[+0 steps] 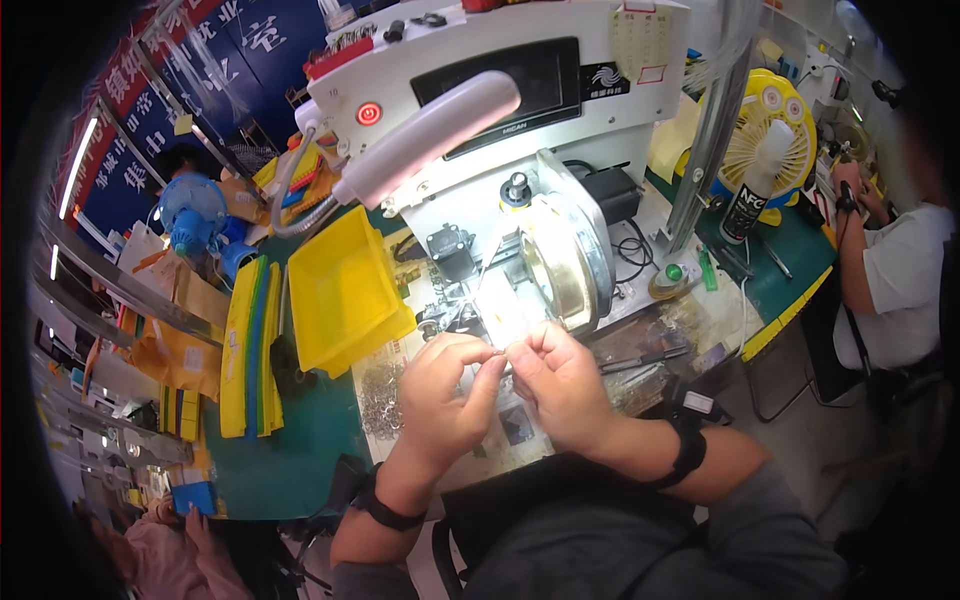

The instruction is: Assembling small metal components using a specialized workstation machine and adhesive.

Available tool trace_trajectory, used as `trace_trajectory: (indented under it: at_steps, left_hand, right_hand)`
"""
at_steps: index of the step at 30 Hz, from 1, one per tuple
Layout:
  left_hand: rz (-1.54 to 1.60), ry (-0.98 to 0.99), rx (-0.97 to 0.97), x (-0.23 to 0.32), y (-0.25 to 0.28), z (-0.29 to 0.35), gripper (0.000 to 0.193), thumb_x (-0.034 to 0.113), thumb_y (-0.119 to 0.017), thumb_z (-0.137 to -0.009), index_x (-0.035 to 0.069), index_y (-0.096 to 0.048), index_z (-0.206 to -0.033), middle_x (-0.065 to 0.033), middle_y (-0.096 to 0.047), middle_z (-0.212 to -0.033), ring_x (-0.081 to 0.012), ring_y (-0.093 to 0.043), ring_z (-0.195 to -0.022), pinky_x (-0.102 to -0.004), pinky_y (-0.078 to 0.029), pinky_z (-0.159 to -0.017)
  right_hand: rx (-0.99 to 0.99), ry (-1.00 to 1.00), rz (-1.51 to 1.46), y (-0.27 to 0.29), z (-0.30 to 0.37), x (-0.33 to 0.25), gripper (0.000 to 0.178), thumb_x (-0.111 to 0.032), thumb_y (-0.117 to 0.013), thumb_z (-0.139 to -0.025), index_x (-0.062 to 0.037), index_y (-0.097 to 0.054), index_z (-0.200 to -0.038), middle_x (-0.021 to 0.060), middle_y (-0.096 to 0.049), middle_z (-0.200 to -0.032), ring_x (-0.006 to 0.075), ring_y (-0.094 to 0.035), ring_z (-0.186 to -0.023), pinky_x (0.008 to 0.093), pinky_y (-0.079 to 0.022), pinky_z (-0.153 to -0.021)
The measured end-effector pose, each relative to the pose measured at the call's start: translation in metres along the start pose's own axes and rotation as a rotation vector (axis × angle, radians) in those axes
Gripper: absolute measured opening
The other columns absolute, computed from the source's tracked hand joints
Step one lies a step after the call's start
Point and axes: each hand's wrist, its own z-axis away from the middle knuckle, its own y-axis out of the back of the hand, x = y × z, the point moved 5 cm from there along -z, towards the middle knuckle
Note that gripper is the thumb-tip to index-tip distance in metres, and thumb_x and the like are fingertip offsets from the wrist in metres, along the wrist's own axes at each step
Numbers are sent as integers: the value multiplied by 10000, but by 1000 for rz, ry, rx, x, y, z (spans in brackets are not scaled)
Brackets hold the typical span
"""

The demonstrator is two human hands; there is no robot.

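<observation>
My left hand [451, 392] and my right hand [561, 386] meet in front of a bench machine [560, 262], both with thumb and forefinger pinched together. Whatever lies between the fingertips is too small to make out. Just beyond the fingers, a bright lamp lights the machine's round metal wheel [562, 270] and a pale glaring patch beside it. A pile of small metal pieces [382, 398] lies to the left of my left hand. Close to my right wrist, a dark pen-like tool [645, 358] rests on the worktop.
An empty yellow tray [345, 290] stands left of the machine, beside stacked yellow and blue bins [250, 345]. The white lamp [430, 135] hangs over the machine. A green-capped jar [672, 278], a black bottle [750, 200] and a yellow fan [765, 140] stand right. Other people sit at both sides.
</observation>
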Motion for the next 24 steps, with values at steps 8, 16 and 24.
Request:
trace_trajectory:
  at_steps: [8, 16, 24]
  left_hand:
    - [32, -201, 33, 7, -1, -2, 146, -67, -713, -817, -1, -641, -926, -138, -659, -862, -279, -636, -780, -347, -507, -707]
    - [-19, -218, 18, 10, -2, -3, 173, -75, -724, -807, 3, -648, -942, -138, -659, -871, -272, -637, -780, -337, -502, -691]
    - [-32, -184, 76, 12, -9, -2, 177, -55, -738, -783, -1, -661, -934, -216, -665, -1055, -331, -681, -899, -383, -548, -791]
  right_hand:
    - [-133, 701, 997, -1, 16, -74, 176, -42, -666, -909, 9, -636, -1074, 112, -668, -820, 209, -650, -643, 336, -509, -577]
    - [-202, 880, 1219, -8, 6, -70, 176, -19, -678, -843, -11, -645, -1016, 118, -658, -831, 288, -661, -722, 363, -542, -638]
    - [-217, 736, 1037, 15, 16, -75, 211, -19, -711, -855, 12, -681, -1061, 87, -720, -889, 263, -674, -674, 338, -546, -638]
